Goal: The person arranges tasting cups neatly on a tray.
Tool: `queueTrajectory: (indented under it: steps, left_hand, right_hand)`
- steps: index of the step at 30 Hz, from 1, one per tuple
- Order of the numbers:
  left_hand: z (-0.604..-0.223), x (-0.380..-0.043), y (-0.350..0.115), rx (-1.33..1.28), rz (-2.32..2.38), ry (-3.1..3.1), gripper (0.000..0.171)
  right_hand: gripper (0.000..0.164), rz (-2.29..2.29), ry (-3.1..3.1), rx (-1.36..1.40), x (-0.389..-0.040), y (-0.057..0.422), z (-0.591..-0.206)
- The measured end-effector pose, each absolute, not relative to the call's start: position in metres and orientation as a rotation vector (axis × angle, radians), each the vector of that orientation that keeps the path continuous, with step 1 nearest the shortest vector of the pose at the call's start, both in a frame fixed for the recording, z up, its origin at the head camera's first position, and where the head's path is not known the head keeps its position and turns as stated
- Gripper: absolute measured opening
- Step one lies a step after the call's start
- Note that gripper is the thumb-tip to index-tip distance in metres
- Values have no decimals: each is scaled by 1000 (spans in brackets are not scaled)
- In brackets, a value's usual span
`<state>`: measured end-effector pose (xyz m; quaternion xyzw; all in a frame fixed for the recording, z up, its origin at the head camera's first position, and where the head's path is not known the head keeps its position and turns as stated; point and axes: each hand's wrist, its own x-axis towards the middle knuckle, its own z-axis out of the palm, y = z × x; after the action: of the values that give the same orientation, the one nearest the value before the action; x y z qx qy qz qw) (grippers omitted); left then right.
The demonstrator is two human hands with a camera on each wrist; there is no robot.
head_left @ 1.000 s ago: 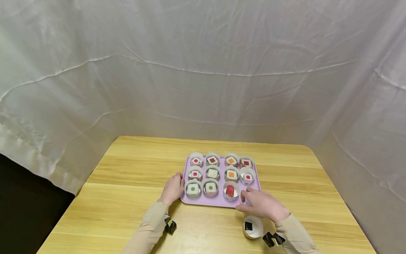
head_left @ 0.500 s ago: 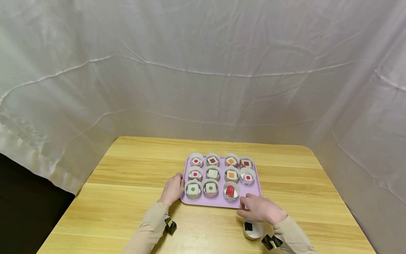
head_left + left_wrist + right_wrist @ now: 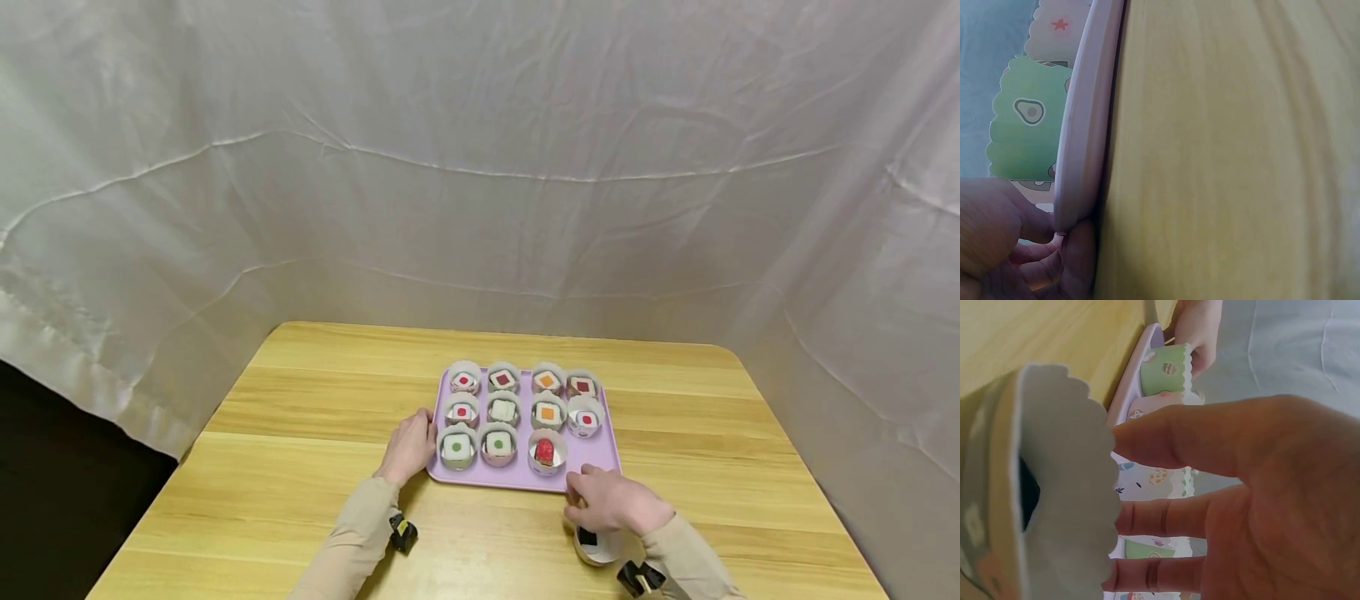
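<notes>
My left hand [image 3: 408, 448] grips the left edge of a pale purple tray [image 3: 510, 477]; the left wrist view shows thumb and finger pinching its rim [image 3: 1082, 144]. Several scalloped paper cups stand in rows on the tray, each with a small sushi-like piece inside. A green cup [image 3: 1032, 119] is nearest that hand. In front of the tray's right corner, a loose paper cup [image 3: 606, 552] holds a dark piece [image 3: 588, 538]. My right hand [image 3: 613, 502] is over its far side, partly covering it. Its fingers look fairly straight near the scalloped rim [image 3: 1094, 475]; contact is unclear.
A cup with a red-topped piece [image 3: 545, 452] stands left of a bare patch [image 3: 592, 454] in the tray's front right corner. The wooden table [image 3: 330, 383] is bordered by pale hanging cloth [image 3: 480, 208] behind and at the sides.
My right hand has drawn back from the tray's front right corner towards the loose cup, covering more of it. The left hand and tray have stayed in place.
</notes>
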<state>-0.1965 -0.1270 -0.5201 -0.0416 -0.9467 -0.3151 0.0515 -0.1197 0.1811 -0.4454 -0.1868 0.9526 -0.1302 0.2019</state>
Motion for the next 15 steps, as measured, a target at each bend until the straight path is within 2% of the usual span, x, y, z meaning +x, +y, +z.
queueTrajectory:
  steps: [15]
  left_hand:
    - [-520, -197, -127, -124, -958, -2881, 16]
  right_hand:
    - [22, -332, 2655, -485, -115, 175, -447]
